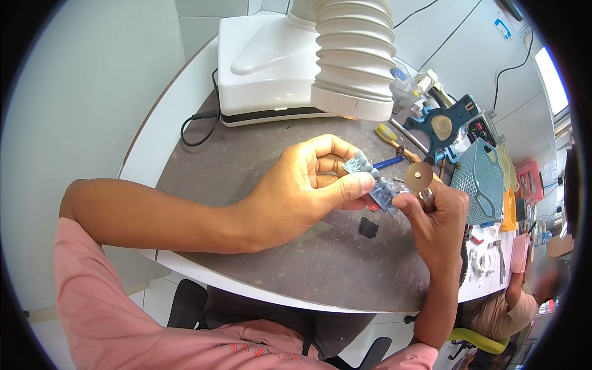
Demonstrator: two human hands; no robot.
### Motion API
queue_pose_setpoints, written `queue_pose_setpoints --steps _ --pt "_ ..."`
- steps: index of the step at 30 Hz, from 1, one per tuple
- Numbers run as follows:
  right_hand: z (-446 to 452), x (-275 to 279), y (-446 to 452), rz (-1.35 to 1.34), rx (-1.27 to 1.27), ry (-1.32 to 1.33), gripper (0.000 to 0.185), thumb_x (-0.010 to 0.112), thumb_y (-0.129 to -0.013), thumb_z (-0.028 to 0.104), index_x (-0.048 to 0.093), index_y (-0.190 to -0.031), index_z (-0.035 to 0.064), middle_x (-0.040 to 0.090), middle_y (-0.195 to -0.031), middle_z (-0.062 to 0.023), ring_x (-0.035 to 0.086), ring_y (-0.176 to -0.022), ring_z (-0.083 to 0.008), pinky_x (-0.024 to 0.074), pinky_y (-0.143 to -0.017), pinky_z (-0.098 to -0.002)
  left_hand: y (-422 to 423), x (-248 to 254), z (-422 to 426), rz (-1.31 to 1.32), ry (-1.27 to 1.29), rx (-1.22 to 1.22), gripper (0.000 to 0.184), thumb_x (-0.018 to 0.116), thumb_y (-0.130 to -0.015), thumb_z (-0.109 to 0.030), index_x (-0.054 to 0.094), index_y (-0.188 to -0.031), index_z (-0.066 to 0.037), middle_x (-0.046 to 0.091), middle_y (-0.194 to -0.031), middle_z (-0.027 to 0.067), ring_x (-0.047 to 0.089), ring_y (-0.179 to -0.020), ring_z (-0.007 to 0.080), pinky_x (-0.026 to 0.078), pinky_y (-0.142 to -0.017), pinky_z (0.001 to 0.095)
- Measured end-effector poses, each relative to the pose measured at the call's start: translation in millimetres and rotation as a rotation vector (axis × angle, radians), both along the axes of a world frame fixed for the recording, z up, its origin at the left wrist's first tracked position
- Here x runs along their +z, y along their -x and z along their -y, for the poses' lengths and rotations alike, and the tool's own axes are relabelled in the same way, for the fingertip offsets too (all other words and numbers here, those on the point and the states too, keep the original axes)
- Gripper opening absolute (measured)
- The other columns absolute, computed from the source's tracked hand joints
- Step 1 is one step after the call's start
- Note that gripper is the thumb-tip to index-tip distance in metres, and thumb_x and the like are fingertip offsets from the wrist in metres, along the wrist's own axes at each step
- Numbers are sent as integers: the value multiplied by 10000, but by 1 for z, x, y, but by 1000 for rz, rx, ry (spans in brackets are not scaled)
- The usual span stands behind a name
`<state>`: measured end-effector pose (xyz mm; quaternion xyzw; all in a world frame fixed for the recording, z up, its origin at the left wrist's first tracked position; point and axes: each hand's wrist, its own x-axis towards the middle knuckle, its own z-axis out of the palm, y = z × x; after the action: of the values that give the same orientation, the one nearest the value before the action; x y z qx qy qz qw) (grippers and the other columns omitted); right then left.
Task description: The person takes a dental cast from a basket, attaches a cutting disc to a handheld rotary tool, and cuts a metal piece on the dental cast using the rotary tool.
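Note:
My left hand (314,179) pinches a blue-grey dental model (382,192) with tooth-like bumps and thin struts between thumb and fingers. My right hand (435,216) is wrapped round a rotary handpiece (426,196), most of it hidden by the fingers. A round brown cutting disc (419,176) sits at its tip, beside the model's right end; I cannot tell whether they touch. The right thumb is close to the model's right end. Below the hands a small black piece (369,227) lies on the grey-brown bench top (296,265).
A white box unit (265,74) with a ribbed suction hose (354,55) stands behind the hands. Right of them are a yellow-handled brush (386,132), a blue articulator-like stand (444,126) and a blue basket (478,179). Another person (509,302) sits at the far right.

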<state>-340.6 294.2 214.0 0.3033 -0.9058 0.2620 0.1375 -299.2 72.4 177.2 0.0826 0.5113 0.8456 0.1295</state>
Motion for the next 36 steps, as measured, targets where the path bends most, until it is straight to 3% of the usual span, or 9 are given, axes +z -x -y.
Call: queue_pose_setpoints --steps 5,10,20,26,36 --pt "2 0 -2 19 -15 9 461 854 -732 358 551 -613 31 367 -439 -5 317 -425 -102 260 -415 -278 0 -2 1 6 3 -12 312 610 -970 -124 481 -1217 16 628 -1112 120 650 -1028 174 554 -950 337" --pt "6 1 -7 31 53 -33 514 862 -681 419 533 -622 28 433 -484 -40 376 -416 -140 316 -418 -302 2 -7 1 -106 18 -16 392 591 -976 -106 470 -1335 -6 600 -1187 86 599 -1096 138 545 -950 319" --pt "5 -9 -6 -19 115 -96 542 856 -633 467 515 -661 47 482 -509 -59 502 -424 -183 381 -420 -300 0 1 0 -74 12 -61 463 541 -986 -86 423 -1432 -44 561 -1258 98 561 -1155 150 548 -949 321" --pt "7 -9 -7 -5 110 -118 543 842 -655 471 507 -641 44 497 -517 -68 499 -429 -203 379 -430 -319 1 -4 -1 -86 8 -38 434 554 -980 -78 431 -1393 -24 510 -1305 102 545 -1182 163 549 -962 338" --pt "12 -7 -9 31 47 -150 479 843 -708 396 541 -645 30 516 -531 -84 518 -441 -221 380 -444 -339 0 -9 0 -137 11 6 315 601 -917 28 436 -1183 -3 526 -1190 96 552 -1158 163 517 -1003 338"
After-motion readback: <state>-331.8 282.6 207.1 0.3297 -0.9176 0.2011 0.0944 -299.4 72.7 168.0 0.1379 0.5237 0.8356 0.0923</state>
